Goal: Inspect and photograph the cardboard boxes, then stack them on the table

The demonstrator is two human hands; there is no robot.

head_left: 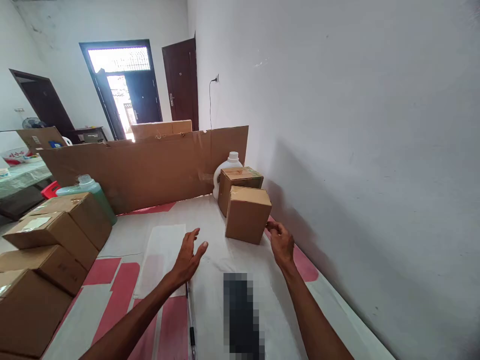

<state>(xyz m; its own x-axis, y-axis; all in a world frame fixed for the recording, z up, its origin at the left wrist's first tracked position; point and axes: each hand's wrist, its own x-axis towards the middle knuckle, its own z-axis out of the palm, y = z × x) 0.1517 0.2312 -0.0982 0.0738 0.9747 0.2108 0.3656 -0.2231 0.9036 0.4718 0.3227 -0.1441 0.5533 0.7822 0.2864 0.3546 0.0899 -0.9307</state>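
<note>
Right hand [282, 243] at front box [247, 214]; left hand [189, 257] hovering, splayed.

A small brown cardboard box [247, 214] is seen closed, its top flaps folded flat. It is set upright on the cloth-covered table [210, 220], just in front of a second box [240, 181].

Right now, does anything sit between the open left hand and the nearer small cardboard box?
Nothing visible does. Only bare table covering lies between the left hand and the small box. The right hand is at the box's lower right edge.
</note>
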